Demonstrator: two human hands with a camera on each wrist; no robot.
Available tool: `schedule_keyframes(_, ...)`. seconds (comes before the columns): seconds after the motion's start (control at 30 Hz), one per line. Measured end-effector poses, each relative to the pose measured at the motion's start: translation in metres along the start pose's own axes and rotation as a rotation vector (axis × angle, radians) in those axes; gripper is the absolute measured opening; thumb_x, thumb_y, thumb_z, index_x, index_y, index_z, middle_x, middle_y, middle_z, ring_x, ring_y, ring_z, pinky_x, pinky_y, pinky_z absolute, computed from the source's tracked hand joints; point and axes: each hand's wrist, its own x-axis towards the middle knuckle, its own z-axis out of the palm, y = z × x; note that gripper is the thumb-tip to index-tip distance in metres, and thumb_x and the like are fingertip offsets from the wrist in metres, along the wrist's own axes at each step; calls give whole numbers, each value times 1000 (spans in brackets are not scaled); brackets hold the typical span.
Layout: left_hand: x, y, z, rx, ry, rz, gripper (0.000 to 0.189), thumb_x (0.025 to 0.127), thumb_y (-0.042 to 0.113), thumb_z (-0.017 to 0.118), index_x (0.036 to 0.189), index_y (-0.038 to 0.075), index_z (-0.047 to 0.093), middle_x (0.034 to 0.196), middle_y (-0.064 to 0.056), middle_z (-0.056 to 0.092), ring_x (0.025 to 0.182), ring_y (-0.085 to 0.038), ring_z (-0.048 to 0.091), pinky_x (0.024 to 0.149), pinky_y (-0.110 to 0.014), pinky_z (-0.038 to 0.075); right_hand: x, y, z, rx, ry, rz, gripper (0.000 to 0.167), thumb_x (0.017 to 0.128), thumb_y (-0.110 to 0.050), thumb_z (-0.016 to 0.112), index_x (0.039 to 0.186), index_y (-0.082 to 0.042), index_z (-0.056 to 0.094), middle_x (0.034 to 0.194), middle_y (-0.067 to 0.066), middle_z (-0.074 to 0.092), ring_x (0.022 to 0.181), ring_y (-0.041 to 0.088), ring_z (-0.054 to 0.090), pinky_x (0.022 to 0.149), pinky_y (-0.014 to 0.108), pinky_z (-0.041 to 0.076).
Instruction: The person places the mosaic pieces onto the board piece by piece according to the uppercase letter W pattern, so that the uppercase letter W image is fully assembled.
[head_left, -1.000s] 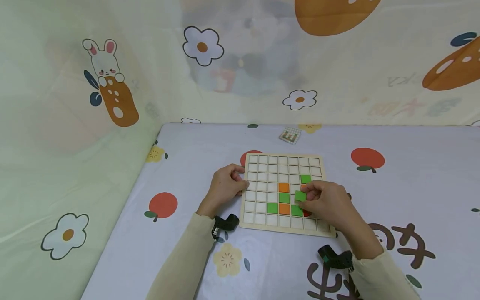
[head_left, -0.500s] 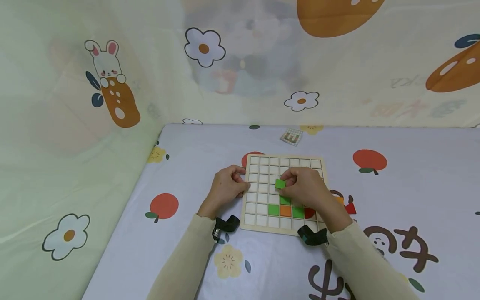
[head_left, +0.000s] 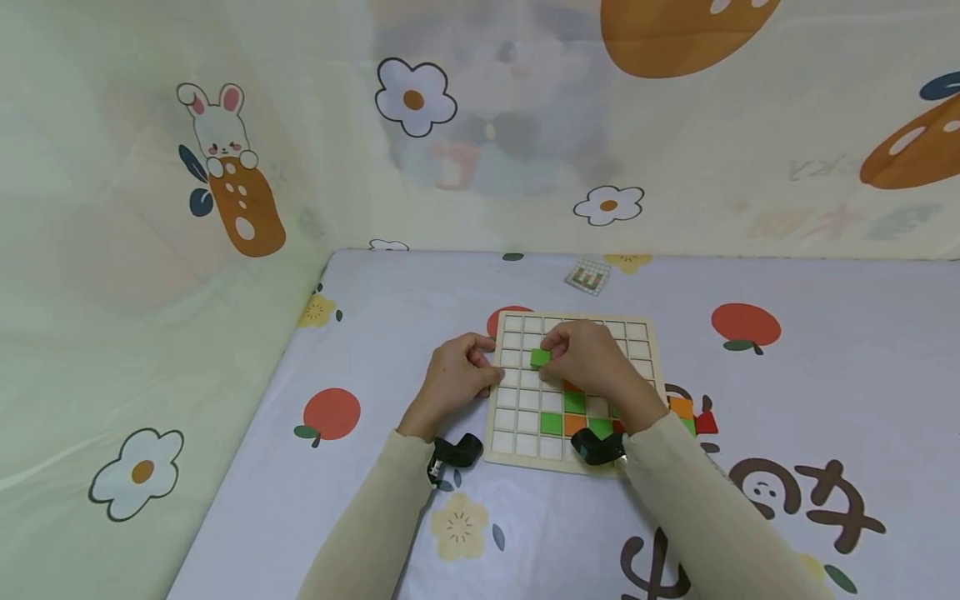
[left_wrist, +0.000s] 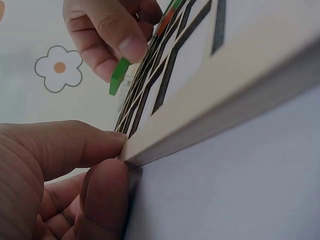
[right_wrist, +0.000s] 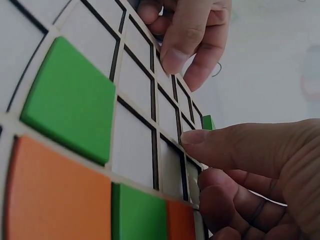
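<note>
A square wooden grid board (head_left: pixel 527 400) lies in front of me in the head view. My left hand (head_left: pixel 450 379) pinches its left edge, with the thumb (left_wrist: pixel 95 145) on the frame's upper side. Between thumb and fingers, my right hand (head_left: pixel 588 358) pinches a green square tile (head_left: pixel 540 358) over the board's upper left cells. In the left wrist view that tile (left_wrist: pixel 119 75) is tilted and raised above the grid. Lower on the board sit green tiles (head_left: pixel 551 423) and an orange tile (head_left: pixel 574 425). Part of the grid is hidden under the right hand.
Right of the board lie loose pieces, an orange one (head_left: pixel 681 407) and a red one (head_left: pixel 707 422), partly behind the right forearm. A small card (head_left: pixel 587 276) with a printed grid pattern lies beyond the board. A printed curtain (head_left: pixel 480 167) hangs behind the table.
My right hand has carried the green tile from the board's right side up and leftwards. Loose pieces at the right came into view. My left hand stays at the edge.
</note>
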Motion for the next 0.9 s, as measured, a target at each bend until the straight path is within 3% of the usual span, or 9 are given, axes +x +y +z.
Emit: schedule_keyframes(0.9, 0, 1, 1, 7, 9, 0, 33, 83, 9, 77, 113, 6, 64, 72, -4, 64, 54, -15, 61, 50, -23, 48, 11, -6, 7, -58, -12, 20, 27, 77, -13, 83, 100, -8, 72, 83, 4, 63, 78, 20, 54, 71, 32, 44)
